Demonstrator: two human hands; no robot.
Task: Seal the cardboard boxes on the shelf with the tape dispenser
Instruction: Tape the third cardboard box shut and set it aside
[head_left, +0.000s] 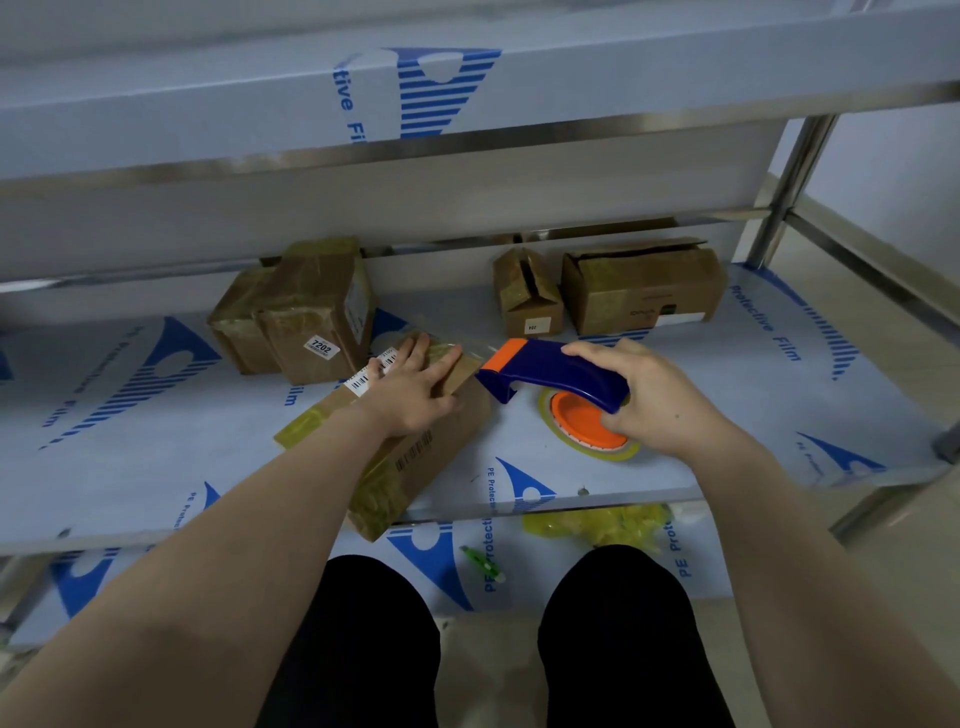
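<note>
Right hand (649, 400) grips tape dispenser (550, 371), nose pointing left at box (415, 462); left hand (410, 395), fingers (444, 364) straight, seemingly presses it.

The left grip (410, 389) lies flat on the cardboard box (441, 434) at the shelf (208, 467) edge; the right grip (654, 400) holds the blue tape dispenser (556, 371) just beside it, other boxes (306, 312) standing behind

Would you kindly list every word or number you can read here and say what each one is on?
"7202": white label on the taped box.
"Protective Film": blue print on the shelf film.
"PE Prote", cut off: same film, near the shelf's front.
Too small to read: barcode label by the left hand; tag on the small box.
No text visible on the tape dispenser.
</note>
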